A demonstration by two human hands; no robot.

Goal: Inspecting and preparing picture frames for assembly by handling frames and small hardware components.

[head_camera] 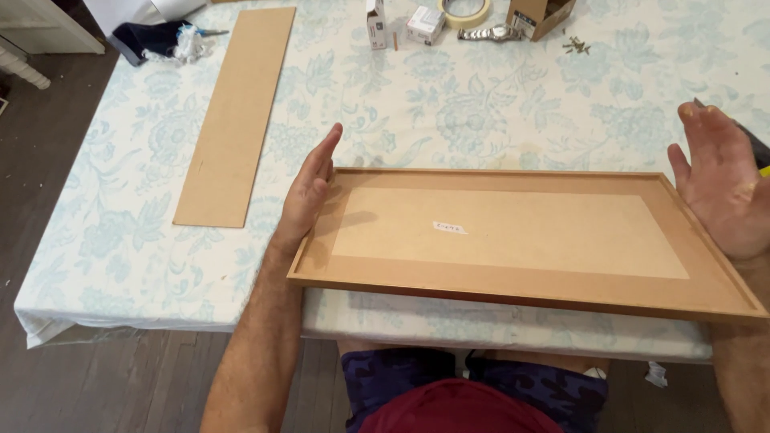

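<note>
Wooden frame (521,240) between flat, open hands, left (309,192) pressing, right (722,184) grasping nothing; overhanging table (120,240) edge, could tip.

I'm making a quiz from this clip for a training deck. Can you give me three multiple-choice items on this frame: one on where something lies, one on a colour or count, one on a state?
1. Where does the long loose board lie?
A. On the table left of the frame
B. Inside the frame
C. On the floor

2. What colour is the small label in the middle of the frame's backing?
A. Red
B. White
C. Black

3. How are the two hands?
A. Both clenched in fists
B. Open, palms facing each other at the frame's short ends
C. Both flat on the cloth

Answers:
1. A, the board rests on the floral tablecloth, apart from the wooden frame.
2. B, it shows as a white patch on the tan backing.
3. B, the left hand stands open against the left end, and the right hand is open by the right end.
</note>
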